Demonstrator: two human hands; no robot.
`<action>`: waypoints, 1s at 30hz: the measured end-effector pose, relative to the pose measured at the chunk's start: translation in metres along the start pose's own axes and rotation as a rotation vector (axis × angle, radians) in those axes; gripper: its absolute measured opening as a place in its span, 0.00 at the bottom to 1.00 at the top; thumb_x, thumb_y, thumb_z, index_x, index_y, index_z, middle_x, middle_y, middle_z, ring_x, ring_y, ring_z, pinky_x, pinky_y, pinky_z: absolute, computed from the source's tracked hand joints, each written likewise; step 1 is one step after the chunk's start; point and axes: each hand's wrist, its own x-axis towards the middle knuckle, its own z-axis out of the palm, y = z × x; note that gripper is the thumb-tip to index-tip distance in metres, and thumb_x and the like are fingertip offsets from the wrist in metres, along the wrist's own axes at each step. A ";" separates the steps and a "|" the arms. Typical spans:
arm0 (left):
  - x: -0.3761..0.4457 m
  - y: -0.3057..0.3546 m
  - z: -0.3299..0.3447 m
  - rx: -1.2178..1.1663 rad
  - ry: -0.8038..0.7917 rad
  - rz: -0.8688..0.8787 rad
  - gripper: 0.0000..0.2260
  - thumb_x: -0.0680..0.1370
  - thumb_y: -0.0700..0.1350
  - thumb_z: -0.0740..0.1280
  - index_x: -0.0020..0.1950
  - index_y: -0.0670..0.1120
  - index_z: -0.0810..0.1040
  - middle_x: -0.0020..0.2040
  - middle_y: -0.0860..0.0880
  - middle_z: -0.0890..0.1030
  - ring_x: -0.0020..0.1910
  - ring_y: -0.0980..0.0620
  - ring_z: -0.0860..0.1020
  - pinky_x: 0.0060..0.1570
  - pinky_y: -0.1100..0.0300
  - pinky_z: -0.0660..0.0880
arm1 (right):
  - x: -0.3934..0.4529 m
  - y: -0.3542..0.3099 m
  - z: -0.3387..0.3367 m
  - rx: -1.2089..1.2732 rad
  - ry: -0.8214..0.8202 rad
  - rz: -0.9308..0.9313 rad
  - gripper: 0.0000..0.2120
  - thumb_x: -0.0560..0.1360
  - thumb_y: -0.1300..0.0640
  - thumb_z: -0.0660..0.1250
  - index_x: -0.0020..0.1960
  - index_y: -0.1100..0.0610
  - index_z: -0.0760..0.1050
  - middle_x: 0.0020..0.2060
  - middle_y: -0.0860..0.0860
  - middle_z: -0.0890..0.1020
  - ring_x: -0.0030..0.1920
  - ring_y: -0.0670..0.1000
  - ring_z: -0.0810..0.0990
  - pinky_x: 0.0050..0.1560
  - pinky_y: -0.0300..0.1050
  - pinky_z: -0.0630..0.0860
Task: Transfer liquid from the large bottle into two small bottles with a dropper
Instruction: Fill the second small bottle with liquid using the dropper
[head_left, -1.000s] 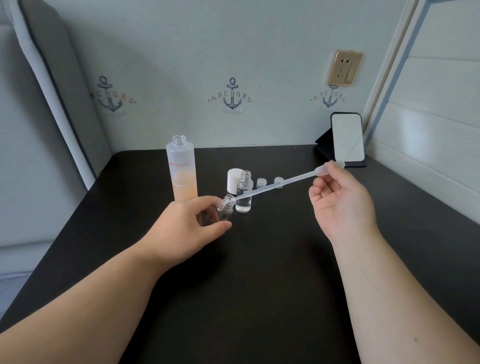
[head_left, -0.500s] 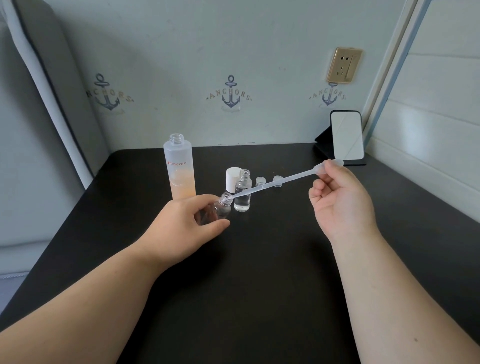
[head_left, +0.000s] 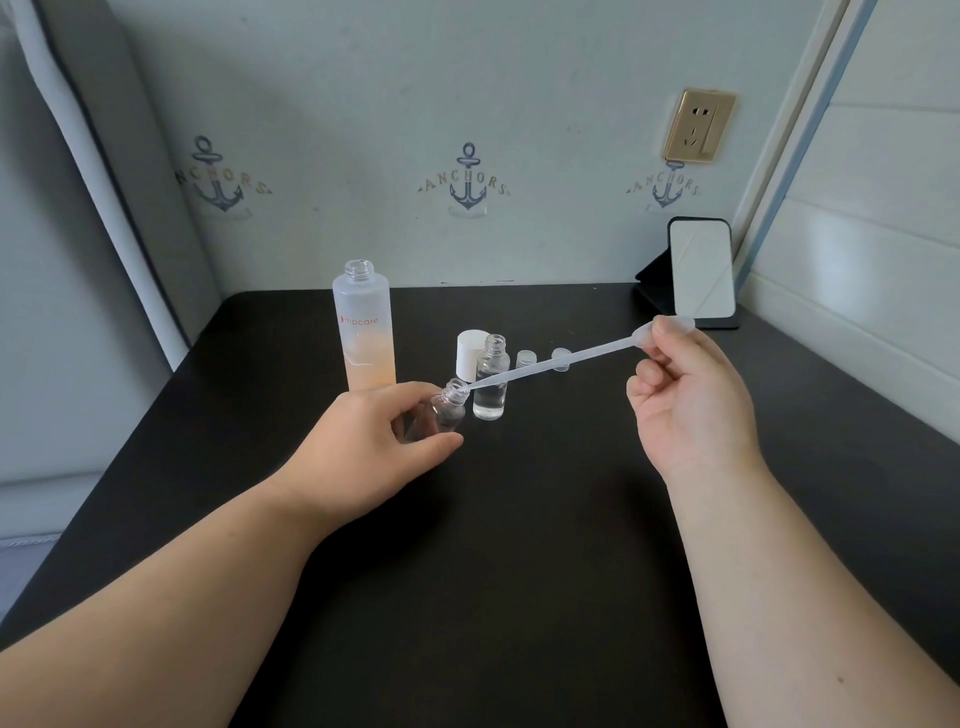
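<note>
Single view only. The head-worn wide-angle camera looks forward and down from above the near edge of the matte black worktop (head_left: 519, 545), close over both forearms, facing the pale anchor-printed back wall (head_left: 467, 104). Wall edges bow noticeably.

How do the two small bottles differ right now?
The held small bottle is tilted in the left hand, with the dropper tip at its mouth; the standing small bottle sits upright on the table, untouched. The standing one holds clear liquid; the held one's fill is unclear. Both are clear and uncapped.
</note>
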 end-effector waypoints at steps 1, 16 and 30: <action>0.000 0.001 0.000 0.003 0.001 0.000 0.07 0.72 0.59 0.72 0.48 0.63 0.79 0.41 0.59 0.80 0.39 0.56 0.77 0.37 0.69 0.72 | 0.000 -0.001 0.000 -0.002 0.001 -0.004 0.10 0.78 0.62 0.70 0.39 0.54 0.84 0.38 0.50 0.83 0.29 0.46 0.71 0.32 0.35 0.69; -0.005 0.012 -0.002 -0.012 -0.008 -0.079 0.06 0.73 0.55 0.75 0.48 0.61 0.81 0.39 0.65 0.81 0.40 0.59 0.78 0.38 0.72 0.72 | -0.003 -0.002 -0.001 0.043 -0.003 -0.024 0.05 0.78 0.63 0.70 0.44 0.58 0.82 0.39 0.53 0.84 0.35 0.48 0.80 0.38 0.38 0.76; -0.009 0.018 -0.007 -0.275 0.301 -0.034 0.11 0.80 0.59 0.67 0.48 0.54 0.82 0.38 0.59 0.83 0.35 0.61 0.78 0.37 0.71 0.72 | -0.005 0.001 0.002 0.229 0.016 0.108 0.17 0.79 0.60 0.70 0.32 0.54 0.85 0.37 0.50 0.84 0.36 0.48 0.82 0.40 0.38 0.78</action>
